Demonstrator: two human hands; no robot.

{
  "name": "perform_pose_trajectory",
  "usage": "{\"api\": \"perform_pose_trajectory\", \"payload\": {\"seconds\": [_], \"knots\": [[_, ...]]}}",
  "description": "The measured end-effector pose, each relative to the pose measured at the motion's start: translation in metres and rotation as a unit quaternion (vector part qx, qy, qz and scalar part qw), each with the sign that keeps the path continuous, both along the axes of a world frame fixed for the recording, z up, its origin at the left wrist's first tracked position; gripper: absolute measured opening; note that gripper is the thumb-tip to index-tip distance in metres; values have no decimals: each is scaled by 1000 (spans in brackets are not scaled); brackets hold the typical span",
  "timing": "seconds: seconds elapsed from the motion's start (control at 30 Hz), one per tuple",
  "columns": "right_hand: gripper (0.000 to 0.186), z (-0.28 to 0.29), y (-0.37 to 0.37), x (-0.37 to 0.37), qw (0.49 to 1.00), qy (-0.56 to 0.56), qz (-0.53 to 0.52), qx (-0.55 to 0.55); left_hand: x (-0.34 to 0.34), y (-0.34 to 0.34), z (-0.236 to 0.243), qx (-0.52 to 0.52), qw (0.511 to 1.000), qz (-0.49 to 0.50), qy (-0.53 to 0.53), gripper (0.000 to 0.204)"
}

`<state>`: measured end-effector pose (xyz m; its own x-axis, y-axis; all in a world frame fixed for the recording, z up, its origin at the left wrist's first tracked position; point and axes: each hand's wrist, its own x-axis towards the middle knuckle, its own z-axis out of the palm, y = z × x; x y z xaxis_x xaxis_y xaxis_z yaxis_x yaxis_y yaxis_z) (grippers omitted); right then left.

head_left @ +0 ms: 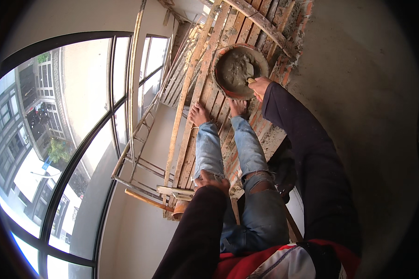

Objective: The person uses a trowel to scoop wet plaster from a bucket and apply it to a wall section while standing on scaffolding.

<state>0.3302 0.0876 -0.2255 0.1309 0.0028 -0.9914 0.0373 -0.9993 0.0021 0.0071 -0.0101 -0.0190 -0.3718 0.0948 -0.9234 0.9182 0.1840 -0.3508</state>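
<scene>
My right hand point(260, 87) is closed round the wooden handle of a trowel point(250, 70), whose blade rests in wet grey mortar point(233, 69). The mortar sits in a round bucket point(215, 74) with a smeared rim, just beyond my bare feet. My left hand point(211, 182) is at my left knee with its fingers curled in. Beside it a small pale wooden board point(174, 192) juts out to the left; whether my fingers hold that board is hidden.
The bucket and my feet are on a mortar-splashed plank platform point(217, 56). A loose timber point(260, 22) lies beyond the bucket. Metal scaffold frames point(142, 128) stand at left, before large dark-framed windows point(74, 172). A grey plastered wall point(354, 93) is at right, with brickwork point(284, 72) beside the planks.
</scene>
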Motion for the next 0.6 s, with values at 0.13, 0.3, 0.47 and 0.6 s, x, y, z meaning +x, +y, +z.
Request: {"api": "perform_pose_trajectory", "payload": {"seconds": [0.13,0.3,0.47,0.6], "knots": [[24,51,-24,23,982,27,180,44,5,-9,-2,19,999,-23,15,93],[31,91,-2,36,808,-241,524,120,11,-7,3,7,999,-21,38,95],[37,21,41,12,806,-229,540,80,11,-9,1,12,999,-19,48,95],[36,-7,7,-10,941,-155,301,18,7,-17,-1,3,998,-25,51,93]]}}
